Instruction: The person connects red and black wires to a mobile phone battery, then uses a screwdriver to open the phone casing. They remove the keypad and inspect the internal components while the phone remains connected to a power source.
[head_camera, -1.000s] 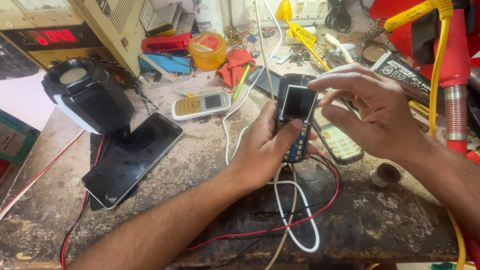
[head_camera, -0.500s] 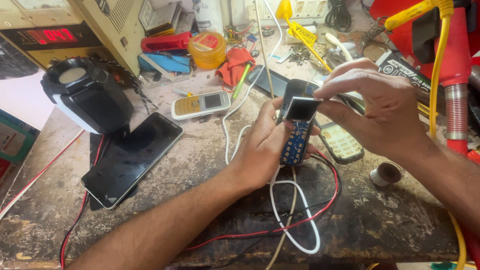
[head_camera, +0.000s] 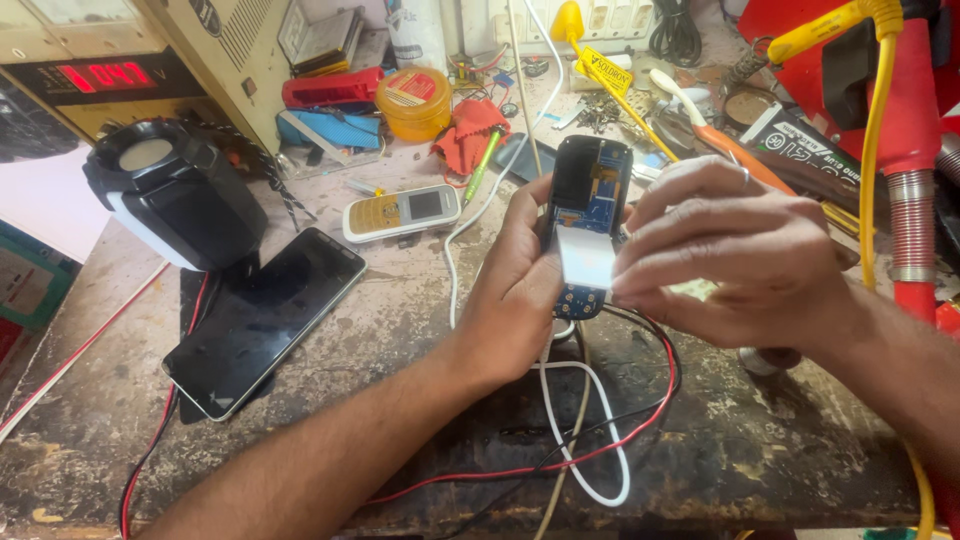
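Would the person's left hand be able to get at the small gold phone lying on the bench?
Probably yes, but not at once. The gold phone lies in the open just beside the left hand, with only a white cable between. That hand is busy gripping the opened phone.

Left hand raised, fingers curled in a grip; right hand palm down alongside, fingertips pinching, forearms converging

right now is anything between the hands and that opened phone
Nothing visible. The left hand grips the opened phone directly from its side, and the right hand pinches the small white screen panel folded out over the blue circuit board. The cables lie on the bench below.
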